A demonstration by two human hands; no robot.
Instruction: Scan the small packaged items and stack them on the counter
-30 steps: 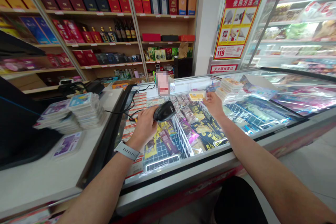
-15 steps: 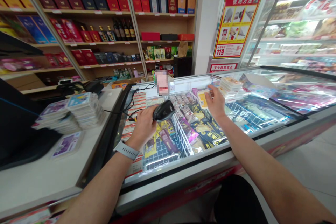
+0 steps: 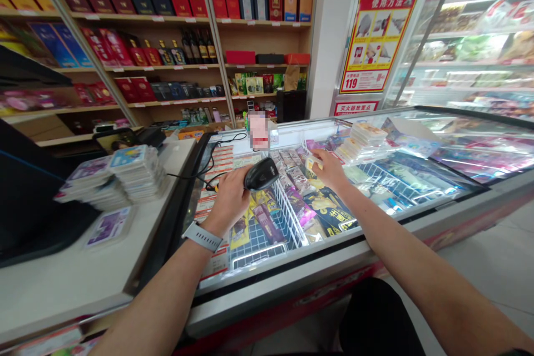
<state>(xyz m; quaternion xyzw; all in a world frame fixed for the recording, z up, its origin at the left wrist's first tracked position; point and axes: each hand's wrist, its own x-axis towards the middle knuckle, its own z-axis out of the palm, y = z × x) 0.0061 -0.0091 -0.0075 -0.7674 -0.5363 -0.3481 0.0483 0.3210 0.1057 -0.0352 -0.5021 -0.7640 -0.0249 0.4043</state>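
Note:
My left hand [image 3: 231, 192], with a grey watch band on its wrist, is wrapped round a black corded barcode scanner [image 3: 262, 174] above the freezer's glass top. To the right, my right hand [image 3: 331, 169] grips a small flat pack [image 3: 311, 163] with a yellow and white face, partly hidden by the fingers. The pack is held over the glass, apart from the scanner. Just right of that hand, a stack of similar flat packs [image 3: 364, 142] lies on the freezer top.
Stacked flat packs [image 3: 137, 178] and a single purple-labelled pack [image 3: 109, 227] lie on the white counter [image 3: 62, 283] at left, beside a dark monitor [image 3: 29, 194]. Wire baskets [image 3: 287, 217] of frozen goods show under the glass. The scanner's cable [image 3: 183, 178] crosses the freezer's left edge.
My right hand has moved left with the flat pack, away from the stack and nearer the scanner. The pack is now more turned and covered by the fingers. My left hand stays about still.

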